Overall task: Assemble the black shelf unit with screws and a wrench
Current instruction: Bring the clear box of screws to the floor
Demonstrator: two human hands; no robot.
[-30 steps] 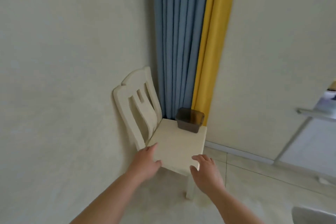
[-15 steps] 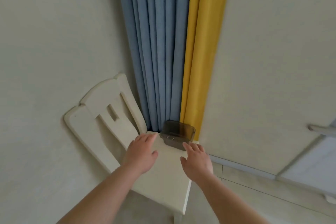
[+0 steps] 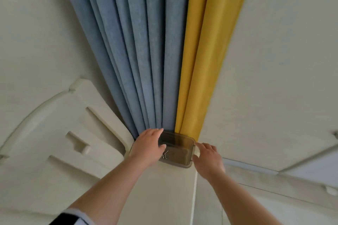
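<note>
- Two bare forearms reaching forward from the bottom edge, a dark sleeve cuff [image 3: 71, 218] on the left one.
- Left hand [image 3: 148, 148] laid over the left end of a smoky translucent rectangular plastic container [image 3: 180, 149]; fingers extended across the far rim, thumb resting on the top face. Grip wide, not curled round the box.
- Right hand [image 3: 207, 157] at the container's right end; index fingertip touching the far right corner, thumb against the near right corner. Fingers relaxed, no firm clasp visible.
- Container seated at the far end of the cream wooden chair seat [image 3: 164, 188], against the curtains.
- Small metal parts [image 3: 164, 155] faintly visible through the container wall; exact type impossible to tell.
- Cream carved chair backrest [image 3: 73, 133] to the left, against the wall.
- Blue pleated curtain [image 3: 139, 51] and yellow curtain [image 3: 204, 51] hanging behind the container.
</note>
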